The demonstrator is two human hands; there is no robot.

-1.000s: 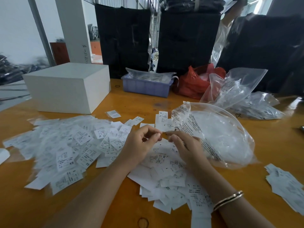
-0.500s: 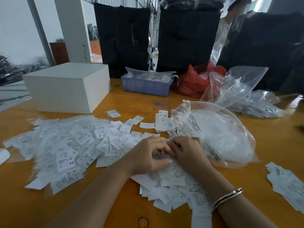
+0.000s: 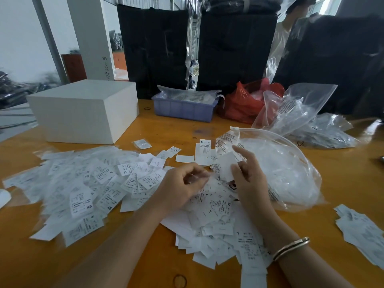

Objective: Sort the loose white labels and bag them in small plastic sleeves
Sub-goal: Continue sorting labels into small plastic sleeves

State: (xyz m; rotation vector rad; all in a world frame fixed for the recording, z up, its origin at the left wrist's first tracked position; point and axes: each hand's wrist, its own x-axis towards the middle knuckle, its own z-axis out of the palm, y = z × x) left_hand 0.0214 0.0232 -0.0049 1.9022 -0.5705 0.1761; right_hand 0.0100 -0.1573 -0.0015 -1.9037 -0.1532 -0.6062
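Loose white labels (image 3: 218, 223) printed with sizes lie heaped on the orange table (image 3: 145, 256) under my hands. A wider spread of labels, some in small plastic sleeves (image 3: 83, 183), covers the table to the left. My right hand (image 3: 249, 175) pinches one blank-faced white label (image 3: 227, 166) upright, forefinger raised, just in front of a large clear bag (image 3: 288, 173). My left hand (image 3: 180, 188) hovers over the heap with its fingers curled and blurred; whether it holds anything is unclear.
A white box (image 3: 83, 111) stands at back left. A blue tray (image 3: 182, 110), a red bag (image 3: 243, 102) and more clear bags (image 3: 301, 115) sit behind. Another label stack (image 3: 361, 231) lies at the right edge. Black wrapped bundles (image 3: 234, 48) and a person (image 3: 288, 32) stand beyond.
My hands, pressed together low on the heap half a second ago, have parted. The right hand has lifted up and right with one label; the left stays over the pile.
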